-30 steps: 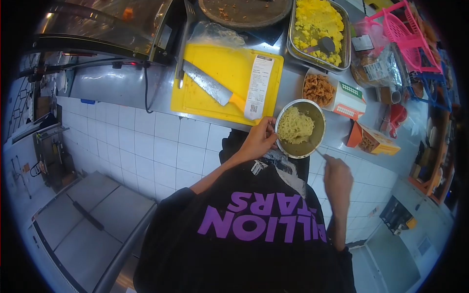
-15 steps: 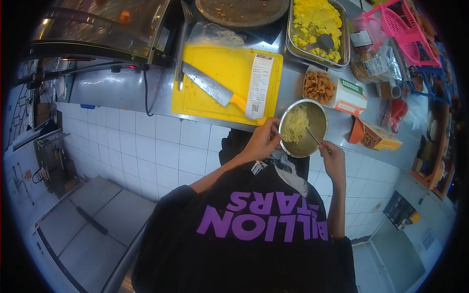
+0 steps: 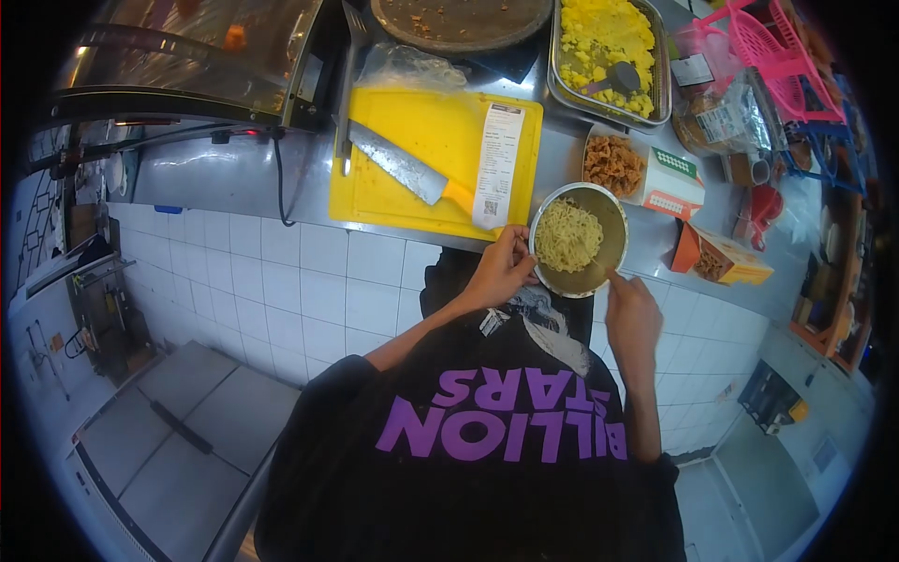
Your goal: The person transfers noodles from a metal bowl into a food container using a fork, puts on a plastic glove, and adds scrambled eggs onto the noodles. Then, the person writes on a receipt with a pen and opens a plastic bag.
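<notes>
A round metal bowl (image 3: 613, 220) holding pale yellow noodles (image 3: 569, 234) is at the counter's front edge, close to my body. My left hand (image 3: 504, 270) pinches its rim on the left side. At the lower right rim, my right hand (image 3: 633, 314) is closed, with the fingertips over the edge of the bowl. The thin metal utensil seen in it earlier is mostly hidden now, and its working end cannot be made out. Just beyond the bowl stands an open takeaway box (image 3: 667, 180) with brown fried pieces (image 3: 613, 164).
Left of the bowl, a yellow cutting board (image 3: 375, 201) carries a large knife (image 3: 398, 161) and a paper receipt (image 3: 498, 159). Behind are a metal tray (image 3: 560, 89) of yellow crumbly food and a round dark stone (image 3: 459, 37). An orange box (image 3: 726, 258) lies to the right.
The noodles have dropped from a lifted clump on the utensil into the middle of the bowl. My right hand has shifted slightly and turned its back upward. My left hand keeps its grip.
</notes>
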A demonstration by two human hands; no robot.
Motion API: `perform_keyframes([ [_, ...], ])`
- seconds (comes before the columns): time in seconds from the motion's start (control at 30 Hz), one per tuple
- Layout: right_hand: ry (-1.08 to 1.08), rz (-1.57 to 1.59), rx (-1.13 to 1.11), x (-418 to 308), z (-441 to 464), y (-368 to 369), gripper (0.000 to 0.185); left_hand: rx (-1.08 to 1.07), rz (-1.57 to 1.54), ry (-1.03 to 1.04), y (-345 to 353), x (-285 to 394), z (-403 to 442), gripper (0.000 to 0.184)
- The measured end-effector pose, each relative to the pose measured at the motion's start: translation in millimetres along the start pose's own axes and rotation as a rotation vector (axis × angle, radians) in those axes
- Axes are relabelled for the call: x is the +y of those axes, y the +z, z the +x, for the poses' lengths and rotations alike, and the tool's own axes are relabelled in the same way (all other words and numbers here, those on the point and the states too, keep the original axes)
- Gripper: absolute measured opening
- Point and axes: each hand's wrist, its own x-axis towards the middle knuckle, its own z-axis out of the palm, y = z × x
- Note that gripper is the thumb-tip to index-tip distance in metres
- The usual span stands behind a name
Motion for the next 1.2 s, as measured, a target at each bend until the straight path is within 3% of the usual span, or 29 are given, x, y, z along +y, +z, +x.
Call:
perform_keyframes([
  [0.17,0.088,-0.211,-0.049,3.3,-14.7,-56.0,0.024,-0.011,0.013,-0.001,-0.8,4.1,-2.0,0.03],
  [0.33,0.074,-0.1,-0.082,37.9,15.4,7.5,0.024,-0.032,0.029,0.054,0.0,1.7,1.6,0.032],
  [0.4,0.055,0.425,-0.074,59.1,27.7,40.9,0.024,-0.11,0.131,0.025,-2.9,3.5,2.1,0.035],
  [0.43,0.051,0.424,-0.074,65.7,29.6,51.0,0.024,-0.108,0.13,0.027,-3.0,4.4,2.2,0.035],
  [0.5,0.081,0.751,-0.144,76.0,30.1,65.9,0.026,-0.111,0.117,0.038,-1.5,4.9,1.2,0.033],
  [0.7,0.201,1.044,-0.187,82.4,19.9,79.8,0.024,-0.058,0.075,0.106,-1.2,1.6,1.6,0.032],
  [0.83,0.296,1.073,-0.2,89.3,8.4,70.1,0.024,-0.05,0.014,0.065,-2.3,0.3,2.2,0.032],
  [1.2,0.135,0.872,-0.089,89.0,-12.3,0.7,0.023,-0.026,-0.089,-0.036,-2.8,6.7,1.5,0.034],
])
